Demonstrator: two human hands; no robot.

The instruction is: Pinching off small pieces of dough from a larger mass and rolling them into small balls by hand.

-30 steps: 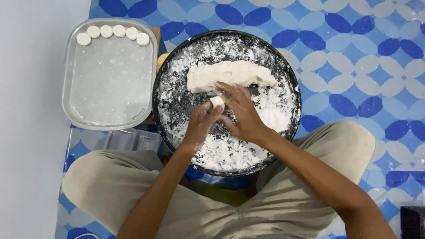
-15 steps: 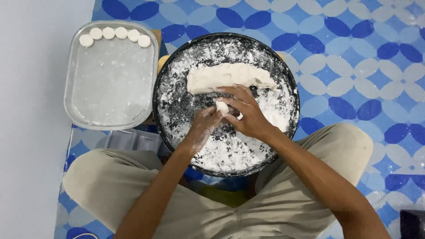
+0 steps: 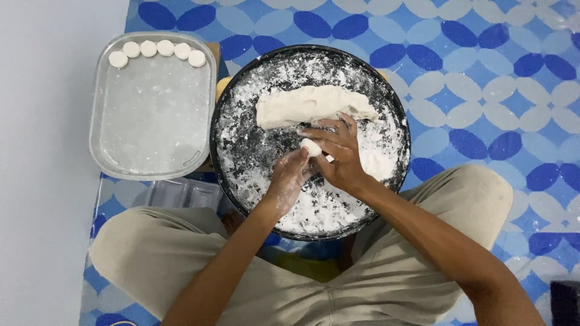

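A round black pan point(image 3: 241, 102) dusted with white flour sits in front of my crossed legs. A long log of pale dough point(image 3: 311, 104) lies across its upper half. Between my two hands is a small dough ball point(image 3: 311, 147). My left hand point(image 3: 290, 178), floury, cups it from below left. My right hand point(image 3: 338, 154) presses on it from the right, fingers spread toward the log. To the left stands a rectangular metal tray point(image 3: 151, 121) with several round dough discs point(image 3: 157, 51) lined along its far edge.
A clear plastic container point(image 3: 184, 194) lies between the tray and my left knee. A blue and white patterned mat point(image 3: 483, 78) covers the floor; bare grey floor point(image 3: 42, 181) runs along the left. A dark object point(image 3: 565, 302) shows at the bottom right corner.
Both hands stay together over the pan's middle, working the small dough ball; the fingers have shifted slightly around it. The log and tray have not moved.
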